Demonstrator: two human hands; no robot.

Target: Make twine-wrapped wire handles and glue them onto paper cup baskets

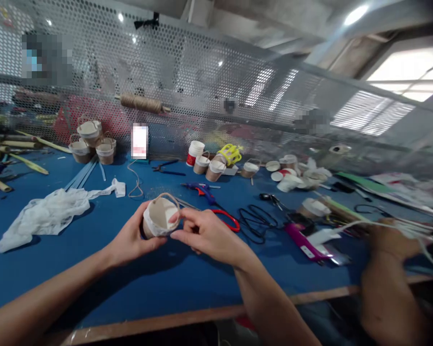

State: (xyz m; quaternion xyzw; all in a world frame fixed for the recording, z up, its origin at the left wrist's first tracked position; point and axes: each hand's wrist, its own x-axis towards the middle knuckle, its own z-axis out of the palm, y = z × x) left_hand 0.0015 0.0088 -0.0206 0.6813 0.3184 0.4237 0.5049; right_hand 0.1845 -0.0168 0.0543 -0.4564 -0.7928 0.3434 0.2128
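A small brown bucket [153, 227] with white cloth round its rim and a twine handle tilts toward me above the blue table. My left hand [130, 240] is wrapped round its left side, thumb in front. On the opposite side, my right hand [211, 235] pinches the rim, with the index fingertip inside the mouth and the thumb outside. Behind the bucket lies a blue glue gun [202, 191]. A red-handled tool [228, 219], probably scissors, rests just past my right hand.
Crumpled white cloth [54, 214] lies left. Similar small buckets [90, 132] are stacked behind it. Twine on a roll [140, 102] hangs on the mesh screen. Black cable [258, 223] and a purple glue gun [305, 242] lie right, near another person's hand [393, 240].
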